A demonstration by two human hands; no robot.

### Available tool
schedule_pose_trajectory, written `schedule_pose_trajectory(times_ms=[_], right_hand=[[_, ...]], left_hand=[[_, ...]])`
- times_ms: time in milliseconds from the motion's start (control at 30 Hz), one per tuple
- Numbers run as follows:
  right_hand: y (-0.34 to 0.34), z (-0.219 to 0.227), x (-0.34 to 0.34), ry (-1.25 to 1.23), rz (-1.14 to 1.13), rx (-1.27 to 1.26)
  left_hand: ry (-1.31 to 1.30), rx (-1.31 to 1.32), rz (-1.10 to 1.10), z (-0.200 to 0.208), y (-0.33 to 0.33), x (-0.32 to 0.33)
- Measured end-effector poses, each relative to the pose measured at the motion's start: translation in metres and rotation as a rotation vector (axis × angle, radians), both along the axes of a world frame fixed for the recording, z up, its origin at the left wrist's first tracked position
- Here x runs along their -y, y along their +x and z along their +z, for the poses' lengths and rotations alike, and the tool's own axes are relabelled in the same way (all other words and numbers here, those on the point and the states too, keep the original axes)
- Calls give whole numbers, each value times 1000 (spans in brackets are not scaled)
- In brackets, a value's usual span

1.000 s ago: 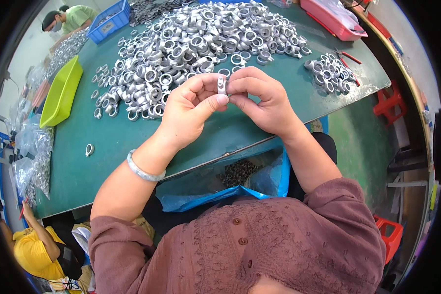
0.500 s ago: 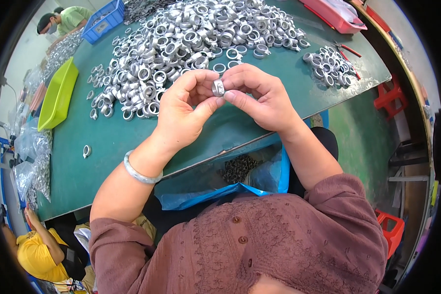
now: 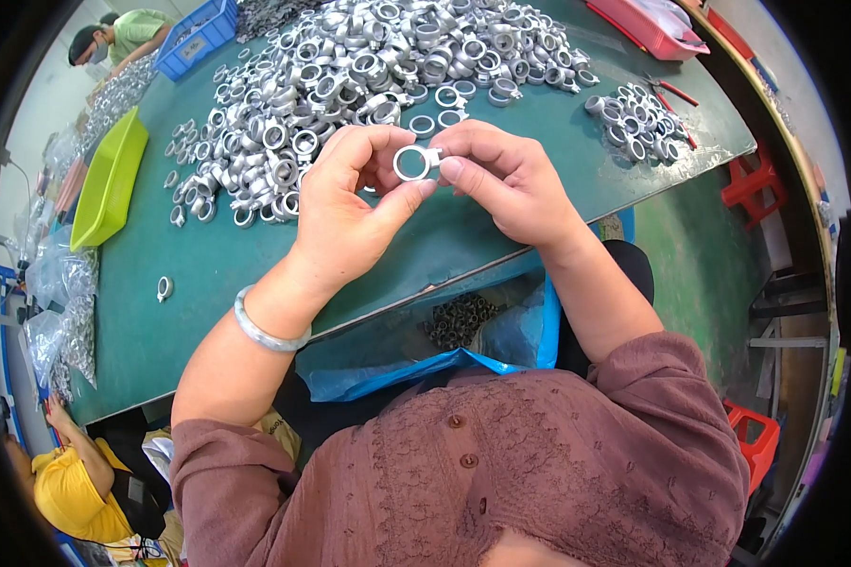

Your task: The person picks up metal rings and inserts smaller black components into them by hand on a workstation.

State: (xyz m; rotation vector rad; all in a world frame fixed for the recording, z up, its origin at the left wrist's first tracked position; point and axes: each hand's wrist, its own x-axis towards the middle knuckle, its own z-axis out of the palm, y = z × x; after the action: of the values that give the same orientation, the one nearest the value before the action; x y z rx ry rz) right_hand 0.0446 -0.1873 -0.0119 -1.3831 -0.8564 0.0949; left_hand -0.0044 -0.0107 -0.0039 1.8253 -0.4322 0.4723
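Note:
A silver metal ring with a small side lug (image 3: 433,158) is held up over the green table, its round opening facing me. My left hand (image 3: 350,203) is closed on the ring's left side between thumb and fingers. With thumb and forefinger, my right hand (image 3: 509,187) pinches the lug on the other side. Just beyond both hands spreads a large heap of similar rings (image 3: 350,80). To the right lies a smaller group of them (image 3: 633,121), and one lone ring (image 3: 162,290) rests on the table at the left.
Red-handled pliers (image 3: 677,93) lie beside the small group. A yellow-green tray (image 3: 113,180), a blue bin (image 3: 197,42) and a pink tray (image 3: 648,33) stand around the table. Below its front edge hangs a blue bag (image 3: 548,326) holding dark parts. Two other people are at the left.
The ring has been turned from edge-on to face-on, so its opening now shows. My fingers have shifted slightly, and both hands still hold it at about the same place.

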Motion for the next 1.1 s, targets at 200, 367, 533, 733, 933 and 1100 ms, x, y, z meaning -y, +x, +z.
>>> schedule_pose_trajectory(times_ms=[200, 367, 533, 733, 933, 1100], right_hand=[[2, -2, 0, -7, 4, -66], [0, -2, 0, -9, 3, -101], [0, -1, 1, -29, 0, -98], [0, -2, 1, 1, -1, -91], [1, -4, 0, 2, -18, -84], [1, -4, 1, 4, -19, -87]], left_hand=[[144, -21, 24, 4, -4, -1], [139, 4, 21, 3, -3, -1], [124, 11, 27, 2, -3, 1], [139, -17, 28, 3, -3, 0], [62, -119, -7, 4, -4, 0], [17, -176, -40, 4, -4, 0]])
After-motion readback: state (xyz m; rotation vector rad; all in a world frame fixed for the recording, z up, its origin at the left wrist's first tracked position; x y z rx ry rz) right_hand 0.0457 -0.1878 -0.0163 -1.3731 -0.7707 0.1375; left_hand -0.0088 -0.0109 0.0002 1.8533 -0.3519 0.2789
